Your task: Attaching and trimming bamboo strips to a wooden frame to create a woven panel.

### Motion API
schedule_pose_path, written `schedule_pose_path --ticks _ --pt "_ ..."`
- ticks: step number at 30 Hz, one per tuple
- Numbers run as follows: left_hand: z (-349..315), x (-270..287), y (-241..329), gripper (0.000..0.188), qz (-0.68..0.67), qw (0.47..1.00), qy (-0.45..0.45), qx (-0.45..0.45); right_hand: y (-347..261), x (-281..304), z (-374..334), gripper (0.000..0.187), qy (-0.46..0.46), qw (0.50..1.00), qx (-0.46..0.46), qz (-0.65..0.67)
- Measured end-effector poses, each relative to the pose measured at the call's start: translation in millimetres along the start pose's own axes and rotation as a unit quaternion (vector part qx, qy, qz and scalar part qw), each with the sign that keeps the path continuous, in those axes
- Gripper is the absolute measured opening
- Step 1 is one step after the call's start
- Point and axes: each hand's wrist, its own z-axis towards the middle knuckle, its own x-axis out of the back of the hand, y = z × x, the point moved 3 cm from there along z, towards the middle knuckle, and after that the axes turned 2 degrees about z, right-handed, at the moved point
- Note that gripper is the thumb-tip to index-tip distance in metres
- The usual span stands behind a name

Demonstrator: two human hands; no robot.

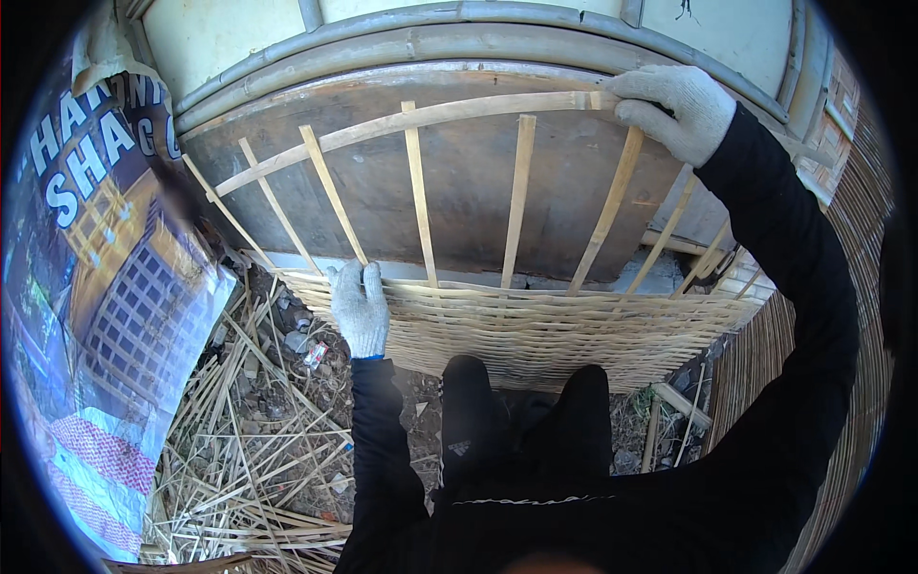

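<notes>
A woven bamboo panel point(535, 330) stands upright before my knees, its lower part tightly woven. Bare upright slats point(419, 191) rise from its top edge. Across their upper ends runs a long, bowed bamboo strip point(440, 113). My right hand point(681, 110), in a whitish knit glove, is closed on the strip's right end, thumb below and fingers above. My left hand point(360, 308), gloved alike, is closed over the panel's top woven edge at the left, fingertips by the foot of one slat. The exact grip of its fingers is partly hidden.
A dark wooden board point(469, 191) stands right behind the slats, under bamboo poles point(430, 43). A printed banner point(105, 287) hangs at the left. Loose bamboo splints point(249, 459) litter the ground below it. At the right is a screen of thin canes point(765, 383).
</notes>
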Motion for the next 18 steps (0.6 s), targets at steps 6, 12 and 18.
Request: schedule_pose_path --ticks 6,12,18 --pt "18.9 -7.9 -5.0 0.019 -0.008 0.999 -0.045 0.028 -38.2 16.1 -2.7 0.031 -0.067 0.996 -0.013 -0.058" --pt "30.6 -10.2 -1.6 0.02 -0.015 0.999 -0.027 0.022 -60.2 21.5 -31.7 0.038 -0.031 0.994 -0.059 -0.084" --pt "33.2 -8.6 4.6 0.021 -0.019 0.999 -0.03 0.01 -24.0 63.2 -75.5 0.035 -0.066 0.985 -0.152 -0.047"
